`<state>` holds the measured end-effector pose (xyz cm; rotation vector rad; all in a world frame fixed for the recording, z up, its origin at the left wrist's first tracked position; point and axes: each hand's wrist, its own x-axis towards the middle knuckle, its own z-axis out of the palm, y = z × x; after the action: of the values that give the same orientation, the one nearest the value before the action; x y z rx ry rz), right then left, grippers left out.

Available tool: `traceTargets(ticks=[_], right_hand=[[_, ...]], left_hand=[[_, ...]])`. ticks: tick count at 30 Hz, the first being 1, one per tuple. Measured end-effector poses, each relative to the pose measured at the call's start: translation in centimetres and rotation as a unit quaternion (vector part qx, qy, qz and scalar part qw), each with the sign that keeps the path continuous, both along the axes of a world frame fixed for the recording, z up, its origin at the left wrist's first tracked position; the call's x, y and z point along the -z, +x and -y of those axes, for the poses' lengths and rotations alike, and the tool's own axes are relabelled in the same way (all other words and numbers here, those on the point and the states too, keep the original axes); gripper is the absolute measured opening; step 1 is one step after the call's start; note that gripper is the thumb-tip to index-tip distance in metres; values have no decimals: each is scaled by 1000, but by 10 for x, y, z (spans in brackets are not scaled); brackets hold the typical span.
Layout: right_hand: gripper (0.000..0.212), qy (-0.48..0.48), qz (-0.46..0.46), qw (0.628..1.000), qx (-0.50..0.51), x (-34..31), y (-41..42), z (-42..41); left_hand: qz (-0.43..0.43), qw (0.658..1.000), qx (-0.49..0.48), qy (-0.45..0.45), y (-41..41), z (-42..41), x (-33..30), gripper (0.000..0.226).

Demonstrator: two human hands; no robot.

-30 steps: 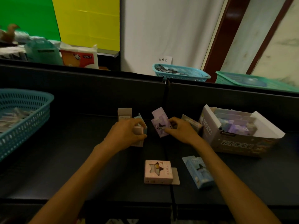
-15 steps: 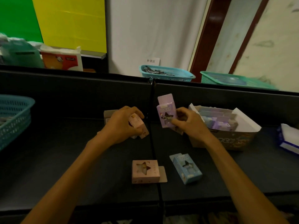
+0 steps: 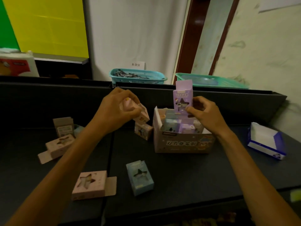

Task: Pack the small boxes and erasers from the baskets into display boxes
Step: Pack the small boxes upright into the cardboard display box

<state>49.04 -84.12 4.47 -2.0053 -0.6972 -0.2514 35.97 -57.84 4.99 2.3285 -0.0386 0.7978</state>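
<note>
The right hand (image 3: 204,113) has its grip pinched on an upright purple small box (image 3: 183,99) with its top flap open, held just above the open display box (image 3: 182,142), which stands on the dark table (image 3: 187,173) already filled with blue and purple boxes. The left hand (image 3: 116,111) has its grip closed round a tilted pink small box (image 3: 141,114), raised above the table left of the display box. A pink star-window box (image 3: 89,185) and a blue box (image 3: 140,177) lie nearer on the table, with two teal baskets (image 3: 138,77) beyond its back wall

two bare forearms, left hand (image 3: 116,110) and right hand (image 3: 205,113) ungloved, no sleeves, rings or watch visible
</note>
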Motion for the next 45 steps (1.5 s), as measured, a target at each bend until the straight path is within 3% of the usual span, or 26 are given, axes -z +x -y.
traceTargets(ticks=[12, 21, 25, 30, 39, 45], right_hand=[[39, -47, -44, 994, -85, 13, 77, 49], [41, -31, -32, 995, -85, 21, 96, 42], [43, -27, -35, 996, -81, 22, 99, 38], [62, -28, -35, 995, -91, 18, 98, 27], [51, -59, -1, 994, -92, 13, 93, 0], [53, -82, -46, 990, -104, 11, 99, 31]], left_hand=[[-18, 1000, 5, 25, 73, 92, -23, 37], [-75, 996, -16, 53, 103, 101, -14, 81], [-102, 995, 11, -13, 110, 95, -9, 70], [-87, 996, 15, -31, 108, 79, -5, 58], [-59, 997, 32, -34, 93, 51, -9, 55], [-49, 996, 59, -37, 102, 61, -8, 54]])
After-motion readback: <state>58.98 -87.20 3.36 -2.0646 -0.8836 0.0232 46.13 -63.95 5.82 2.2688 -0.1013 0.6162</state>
